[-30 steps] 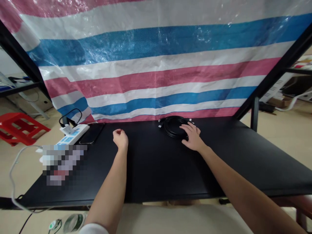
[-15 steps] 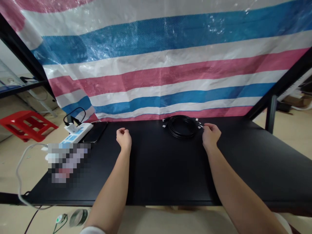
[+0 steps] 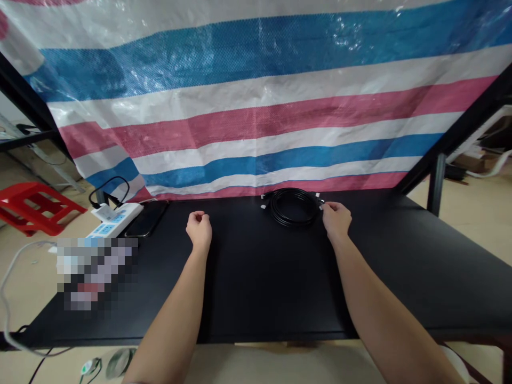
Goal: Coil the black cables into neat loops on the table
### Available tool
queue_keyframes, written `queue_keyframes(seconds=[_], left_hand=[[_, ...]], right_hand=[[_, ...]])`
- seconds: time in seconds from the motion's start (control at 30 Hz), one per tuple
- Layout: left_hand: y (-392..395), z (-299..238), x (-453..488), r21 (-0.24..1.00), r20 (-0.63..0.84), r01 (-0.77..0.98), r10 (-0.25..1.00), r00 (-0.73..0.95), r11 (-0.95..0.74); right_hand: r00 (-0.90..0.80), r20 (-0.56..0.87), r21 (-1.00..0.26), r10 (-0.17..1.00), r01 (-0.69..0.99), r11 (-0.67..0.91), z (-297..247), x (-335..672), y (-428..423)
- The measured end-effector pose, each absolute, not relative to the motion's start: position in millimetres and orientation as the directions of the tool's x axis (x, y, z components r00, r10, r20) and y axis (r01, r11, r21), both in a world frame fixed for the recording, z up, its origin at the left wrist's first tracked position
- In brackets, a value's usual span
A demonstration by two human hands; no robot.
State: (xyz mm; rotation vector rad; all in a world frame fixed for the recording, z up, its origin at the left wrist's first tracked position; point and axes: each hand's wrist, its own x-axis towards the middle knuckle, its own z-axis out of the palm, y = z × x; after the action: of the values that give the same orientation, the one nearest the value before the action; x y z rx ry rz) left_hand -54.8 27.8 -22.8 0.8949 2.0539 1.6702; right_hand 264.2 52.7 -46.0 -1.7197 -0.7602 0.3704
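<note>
The cable (image 3: pixel 294 222) lies coiled in a flat ring on the table (image 3: pixel 272 288), near the rear edge. Two plugs (image 3: pixel 263 206) project at the left of the ring; further connector ends project at its right.

The right hand (image 3: pixel 337 217) is at the right side of the cable. Thumb and fingertips are pressed together, pinching a connector end there. The end is partly covered by the fingers. One second earlier, this hand is over the right part of the ring with fingers spread; half a second earlier, it is already pinching at the right side, and this position is retained.

The left hand (image 3: pixel 199 229) is to the left of the cable, well apart from it. Its fingers are curled inward in a loose fist, thumb closed toward the index finger. This posture matches both earlier frames. The ring also keeps its place on the table; the small shift of the whole scene is due to camera motion.

Behind the cable hangs the striped sheet (image 3: pixel 256 128). Far left of the cable, beyond the left hand, lies the phone (image 3: pixel 147 218), just beside the power strip (image 3: pixel 120 220). The red stool (image 3: pixel 38 208) stands farther left, off the table.
</note>
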Motion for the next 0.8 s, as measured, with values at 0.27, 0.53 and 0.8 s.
queue_keyframes(seconds=[0.27, 0.53, 0.8], left_hand=[[27.7, -21.5, -51.9, 0.958, 0.101, 0.255, 0.674, -0.732, 0.134], [29.0, -24.6, -54.4, 0.954, 0.122, 0.275, 0.683, -0.72, 0.12], [30.0, -25.2, -53.9, 0.951, 0.117, 0.28, 0.685, -0.719, 0.131]], right_hand=[[0.669, 0.136, -0.9, 0.73, 0.392, -0.191, -45.4, 268.4, 54.0], [0.591, 0.196, -0.887, 0.782, 0.446, -0.115, -50.3, 269.3, 55.5], [0.601, 0.071, -0.991, 0.796, 0.135, -0.013, -57.0, 264.8, 61.8]])
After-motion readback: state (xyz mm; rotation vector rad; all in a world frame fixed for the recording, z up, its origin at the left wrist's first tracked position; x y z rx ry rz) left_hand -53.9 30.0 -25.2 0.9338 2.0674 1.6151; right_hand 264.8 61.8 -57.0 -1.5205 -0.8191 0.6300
